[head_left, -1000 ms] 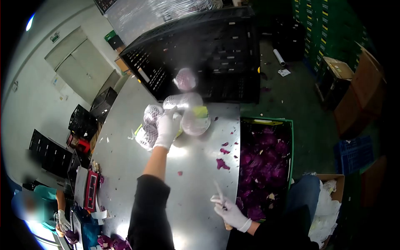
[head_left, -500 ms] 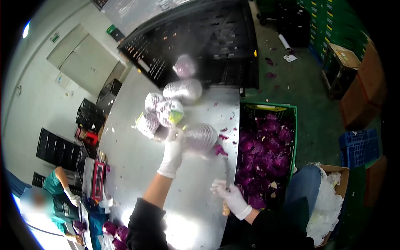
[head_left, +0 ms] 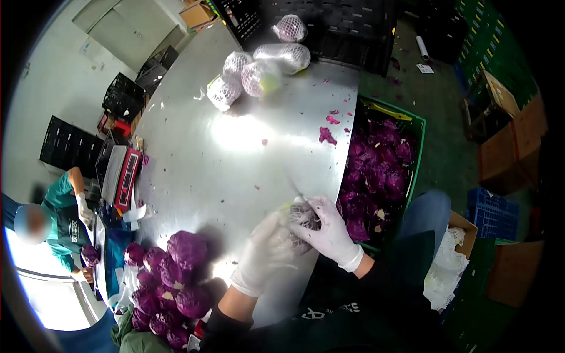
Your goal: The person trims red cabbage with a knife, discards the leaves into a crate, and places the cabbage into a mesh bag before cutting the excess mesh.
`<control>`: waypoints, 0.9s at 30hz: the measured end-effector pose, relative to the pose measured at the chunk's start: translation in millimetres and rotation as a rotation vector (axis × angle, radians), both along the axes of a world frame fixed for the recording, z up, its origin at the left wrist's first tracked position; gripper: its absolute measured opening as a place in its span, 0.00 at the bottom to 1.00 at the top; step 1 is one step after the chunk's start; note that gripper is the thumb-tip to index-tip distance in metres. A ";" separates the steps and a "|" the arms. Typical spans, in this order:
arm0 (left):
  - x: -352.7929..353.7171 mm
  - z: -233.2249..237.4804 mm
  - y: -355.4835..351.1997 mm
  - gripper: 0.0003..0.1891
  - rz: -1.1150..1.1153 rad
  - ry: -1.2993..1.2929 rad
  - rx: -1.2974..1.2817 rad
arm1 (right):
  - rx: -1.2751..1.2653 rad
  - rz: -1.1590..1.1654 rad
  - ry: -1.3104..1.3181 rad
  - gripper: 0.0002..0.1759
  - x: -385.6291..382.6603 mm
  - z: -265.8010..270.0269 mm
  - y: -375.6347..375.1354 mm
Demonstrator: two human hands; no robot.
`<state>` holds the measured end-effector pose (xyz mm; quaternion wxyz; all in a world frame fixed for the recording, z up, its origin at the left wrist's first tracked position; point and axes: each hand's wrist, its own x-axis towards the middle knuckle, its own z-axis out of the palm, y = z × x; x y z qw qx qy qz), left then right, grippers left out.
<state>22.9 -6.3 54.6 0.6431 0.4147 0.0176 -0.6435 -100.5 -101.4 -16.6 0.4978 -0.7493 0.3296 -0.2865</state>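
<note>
Both of my gloved hands meet at a net-wrapped red cabbage (head_left: 304, 217) over the near right edge of the metal table. My left hand (head_left: 266, 250), blurred by motion, closes round its left side at the white foam netting. On the other side, my right hand (head_left: 331, 229) has its fingers curled against the cabbage. A thin knife blade (head_left: 296, 189) sticks up from the right fingers; its handle is hidden. Farther up the table (head_left: 194, 159) lie several netted cabbages (head_left: 223, 92), one with a yellow-green label.
Bare red cabbages (head_left: 176, 273) are heaped at the lower left. A green crate (head_left: 421, 156) of red cabbages stands right of the table, a box of white netting (head_left: 447, 267) below it. A black crate (head_left: 341, 32) is at the far end. Beside a red scale (head_left: 125, 179), a co-worker (head_left: 65, 217) works.
My left hand has drawn back from the netted group, bringing one netted cabbage toward me. My right hand has risen with the knife to meet it. The view has shifted, showing more bare cabbages.
</note>
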 end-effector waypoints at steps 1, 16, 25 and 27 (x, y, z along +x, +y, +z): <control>-2.4 -0.7 9.3 0.09 0.009 -0.046 0.027 | -0.007 0.003 0.013 0.21 -0.6 1.4 4.0; 37.5 -55.8 77.9 0.10 0.215 -0.265 0.047 | 0.731 0.060 -0.271 0.05 -10.2 -11.0 25.2; 51.9 -79.2 55.1 0.06 0.282 -2.039 0.113 | 0.885 0.162 -0.220 0.05 -29.6 19.4 31.5; 54.5 -81.9 44.1 0.03 0.248 -2.037 0.137 | 0.889 0.176 -0.238 0.05 -33.9 22.2 32.4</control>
